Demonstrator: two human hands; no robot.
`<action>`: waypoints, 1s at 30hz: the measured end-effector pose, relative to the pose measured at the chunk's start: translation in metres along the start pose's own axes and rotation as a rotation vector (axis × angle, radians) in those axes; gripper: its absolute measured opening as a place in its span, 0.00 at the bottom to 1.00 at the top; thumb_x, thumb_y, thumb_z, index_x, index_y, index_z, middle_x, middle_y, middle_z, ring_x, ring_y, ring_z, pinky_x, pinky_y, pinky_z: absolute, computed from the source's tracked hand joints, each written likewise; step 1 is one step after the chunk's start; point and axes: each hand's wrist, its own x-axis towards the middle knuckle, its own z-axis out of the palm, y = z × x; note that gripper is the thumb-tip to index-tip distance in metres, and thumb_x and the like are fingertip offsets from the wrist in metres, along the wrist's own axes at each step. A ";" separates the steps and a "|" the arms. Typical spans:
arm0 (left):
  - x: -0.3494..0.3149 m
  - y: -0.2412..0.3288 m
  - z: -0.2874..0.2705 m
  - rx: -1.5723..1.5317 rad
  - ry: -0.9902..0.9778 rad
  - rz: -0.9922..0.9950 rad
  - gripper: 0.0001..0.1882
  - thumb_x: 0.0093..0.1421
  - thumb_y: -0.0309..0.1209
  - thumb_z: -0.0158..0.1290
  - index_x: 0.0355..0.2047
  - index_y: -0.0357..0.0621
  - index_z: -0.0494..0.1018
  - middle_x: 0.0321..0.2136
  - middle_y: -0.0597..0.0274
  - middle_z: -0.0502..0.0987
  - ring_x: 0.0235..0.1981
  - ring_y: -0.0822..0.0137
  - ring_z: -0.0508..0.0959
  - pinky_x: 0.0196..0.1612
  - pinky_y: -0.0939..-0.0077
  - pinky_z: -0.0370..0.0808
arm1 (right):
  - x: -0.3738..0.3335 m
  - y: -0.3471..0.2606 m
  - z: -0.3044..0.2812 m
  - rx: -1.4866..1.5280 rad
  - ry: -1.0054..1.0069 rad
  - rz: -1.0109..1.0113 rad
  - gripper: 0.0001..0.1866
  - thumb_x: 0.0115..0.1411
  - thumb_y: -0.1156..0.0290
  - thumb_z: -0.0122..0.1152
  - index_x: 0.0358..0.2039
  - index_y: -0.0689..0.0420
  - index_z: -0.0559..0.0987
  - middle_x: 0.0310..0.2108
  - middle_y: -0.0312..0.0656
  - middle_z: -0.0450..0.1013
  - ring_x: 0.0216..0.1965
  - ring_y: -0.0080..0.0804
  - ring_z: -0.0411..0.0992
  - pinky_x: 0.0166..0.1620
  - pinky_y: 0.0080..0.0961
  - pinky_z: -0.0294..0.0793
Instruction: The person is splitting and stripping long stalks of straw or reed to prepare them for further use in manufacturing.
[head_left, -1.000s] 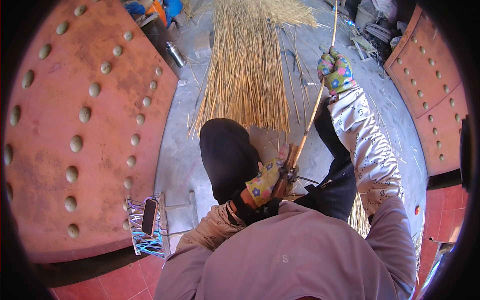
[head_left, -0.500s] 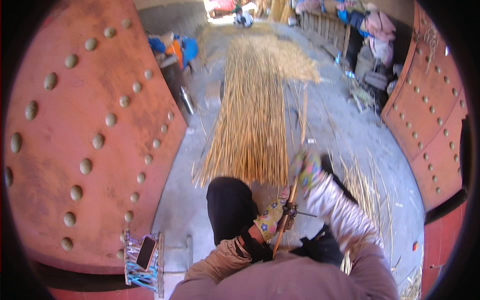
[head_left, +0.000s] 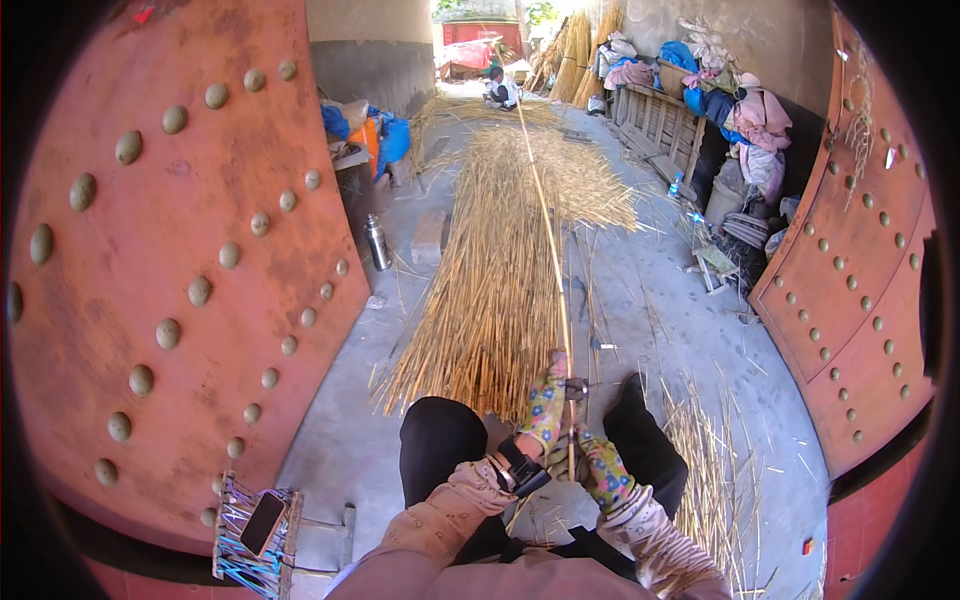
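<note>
A long, pale reed stalk (head_left: 548,225) runs from between my knees far forward over the pile of reeds. My left hand (head_left: 545,408), in a yellow flowered glove, is closed beside the stalk on a small dark metal tool (head_left: 576,389); the tool sits around or against the stalk, I cannot tell which. Closer to my body, my right hand (head_left: 606,474), in a matching glove, is closed at the stalk's near end. The fingers of both hands are partly hidden.
A wide reed pile (head_left: 490,300) lies ahead. Loose straw (head_left: 710,470) is beside my right leg. A metal flask (head_left: 377,242) stands left, and a phone (head_left: 262,523) rests on a corded stool (head_left: 240,570). Studded red doors (head_left: 200,250) flank me; a person (head_left: 502,88) crouches far ahead.
My right hand has come back from ahead of my left hand to nearer my body. The stalk now reaches far forward. The view has tilted up, showing more of the far end.
</note>
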 end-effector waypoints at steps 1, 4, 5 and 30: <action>0.000 -0.004 0.009 0.000 0.004 -0.003 0.24 0.49 0.55 0.43 0.18 0.46 0.68 0.11 0.70 0.65 0.11 0.75 0.65 0.13 0.81 0.61 | -0.001 -0.001 -0.007 -0.004 0.008 -0.003 0.13 0.56 0.61 0.43 0.30 0.57 0.70 0.19 0.39 0.68 0.16 0.30 0.66 0.20 0.24 0.66; 0.002 -0.014 0.028 -0.084 0.008 -0.006 0.21 0.49 0.54 0.44 0.16 0.50 0.66 0.10 0.71 0.64 0.07 0.76 0.63 0.08 0.82 0.58 | -0.007 -0.005 -0.013 0.005 0.056 -0.142 0.15 0.55 0.58 0.44 0.24 0.57 0.68 0.10 0.30 0.55 0.09 0.18 0.51 0.12 0.17 0.47; 0.008 -0.021 0.033 -0.192 0.000 0.018 0.21 0.50 0.54 0.43 0.16 0.50 0.65 0.10 0.72 0.64 0.08 0.76 0.63 0.08 0.81 0.57 | -0.013 -0.005 -0.020 -0.002 0.054 -0.138 0.15 0.55 0.58 0.44 0.24 0.57 0.68 0.10 0.30 0.55 0.09 0.18 0.51 0.12 0.17 0.47; 0.091 -0.052 -0.007 0.386 0.339 0.538 0.21 0.49 0.51 0.45 0.24 0.44 0.65 0.18 0.62 0.69 0.16 0.65 0.68 0.17 0.75 0.64 | -0.087 0.055 -0.191 -0.347 -0.182 0.287 0.16 0.53 0.63 0.46 0.33 0.65 0.68 0.13 0.35 0.62 0.11 0.20 0.59 0.14 0.14 0.56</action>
